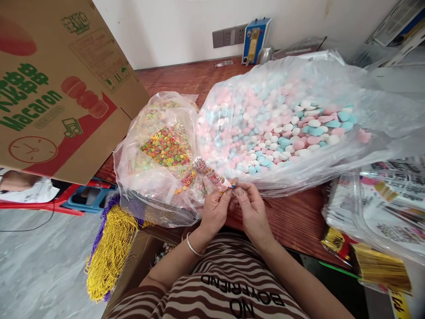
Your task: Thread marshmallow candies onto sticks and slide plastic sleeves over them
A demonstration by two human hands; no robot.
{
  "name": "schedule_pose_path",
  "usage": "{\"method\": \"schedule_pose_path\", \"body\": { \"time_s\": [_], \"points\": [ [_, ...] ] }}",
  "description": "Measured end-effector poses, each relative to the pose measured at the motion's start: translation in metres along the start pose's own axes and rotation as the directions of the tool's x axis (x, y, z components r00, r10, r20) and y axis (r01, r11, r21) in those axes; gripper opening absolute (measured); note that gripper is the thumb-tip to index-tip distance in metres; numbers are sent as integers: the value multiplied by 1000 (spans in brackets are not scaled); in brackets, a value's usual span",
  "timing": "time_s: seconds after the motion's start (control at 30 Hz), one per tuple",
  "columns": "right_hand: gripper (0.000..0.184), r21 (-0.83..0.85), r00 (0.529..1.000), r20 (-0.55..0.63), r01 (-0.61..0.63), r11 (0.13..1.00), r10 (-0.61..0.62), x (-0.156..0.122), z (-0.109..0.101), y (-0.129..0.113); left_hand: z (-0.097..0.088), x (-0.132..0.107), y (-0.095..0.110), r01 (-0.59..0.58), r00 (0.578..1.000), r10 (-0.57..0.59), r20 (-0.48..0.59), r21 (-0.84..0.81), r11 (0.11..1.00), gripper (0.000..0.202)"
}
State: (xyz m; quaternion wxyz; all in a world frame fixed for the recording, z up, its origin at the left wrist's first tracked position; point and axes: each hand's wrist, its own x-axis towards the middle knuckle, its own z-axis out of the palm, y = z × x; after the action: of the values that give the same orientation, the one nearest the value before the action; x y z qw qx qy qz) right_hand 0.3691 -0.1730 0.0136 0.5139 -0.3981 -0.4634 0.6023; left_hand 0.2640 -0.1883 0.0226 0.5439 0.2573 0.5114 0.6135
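A slim printed plastic candy packet [211,173] slants up and to the left from my hands, above the table's front edge. My left hand [215,212] is closed on its lower end, thumb pressed against the fingers. My right hand [255,213] pinches a small multicoloured strip [233,184] at the packet's gathered end; its exact kind is too small to make out. Just beyond the packet lies an opened clear bag of small colourful ring candies [166,148]. To its right spreads a big clear bag of pink, white and blue candies [282,141].
A Macaron carton [66,97] stands at the left. Gold bead strands [113,248] hang by an open cardboard box [128,266]. At right lie printed bags [398,199] and a bundle of gold ties [381,268]. A blue device [256,40] stands against the wall.
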Motion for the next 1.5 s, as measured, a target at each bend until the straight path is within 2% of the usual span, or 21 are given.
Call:
{"method": "schedule_pose_path", "body": {
  "time_s": [0.1, 0.2, 0.27, 0.37, 0.43, 0.63, 0.87, 1.0, 1.17, 1.27, 1.4, 1.5],
  "points": [
    [24, -195, 985, -60, 149, 969, -163, 4, -1, 0, -3, -1, 0, -106, 994, 98, 46, 233, 967, 30],
    [19, -374, 953, 23, 289, 881, -303, 6, -4, -1, -7, -2, -2, -99, 994, 79, 77, 303, 948, 38],
    [12, -414, 935, 66, 344, 843, -349, 7, -6, -2, -7, -3, -3, -55, 994, 35, 101, 206, 977, 36],
    [8, -429, 924, 60, 366, 826, -378, 7, -8, -3, -4, -2, -3, 26, 990, -14, 138, -84, 996, 31],
    [7, -424, 931, 56, 349, 836, -360, 6, -7, -4, -1, 0, -1, 76, 987, -42, 156, -220, 973, 30],
    [7, -330, 963, 87, 269, 905, -255, 4, -2, -6, 8, 1, -1, 199, 972, -145, 183, -328, 923, 35],
    [12, -399, 986, 70, 167, 902, -152, 4, -2, 1, 18, -3, -5, 196, 981, -169, 100, -434, 879, 40],
    [17, -320, 995, 57, 91, 943, -77, 3, -1, 8, 18, -2, -7, 199, 980, -192, 57, -420, 886, 38],
    [21, -219, 995, 93, 1, 976, 20, 0, -3, 11, 15, 5, -7, 137, 988, -155, -14, -394, 909, 37],
    [19, -368, 987, 158, 80, 926, -22, -4, -7, 8, 12, 9, -3, 75, 992, -106, -69, -353, 933, 33],
    [16, -560, 939, 235, 341, 755, -250, -10, -12, 11, 13, 8, 0, 61, 993, -91, -76, -332, 941, 34],
    [14, -631, 904, 232, 421, 652, -359, -13, -9, 17, 17, 2, -3, 57, 995, -82, -61, -330, 942, 37]
  ]
}}
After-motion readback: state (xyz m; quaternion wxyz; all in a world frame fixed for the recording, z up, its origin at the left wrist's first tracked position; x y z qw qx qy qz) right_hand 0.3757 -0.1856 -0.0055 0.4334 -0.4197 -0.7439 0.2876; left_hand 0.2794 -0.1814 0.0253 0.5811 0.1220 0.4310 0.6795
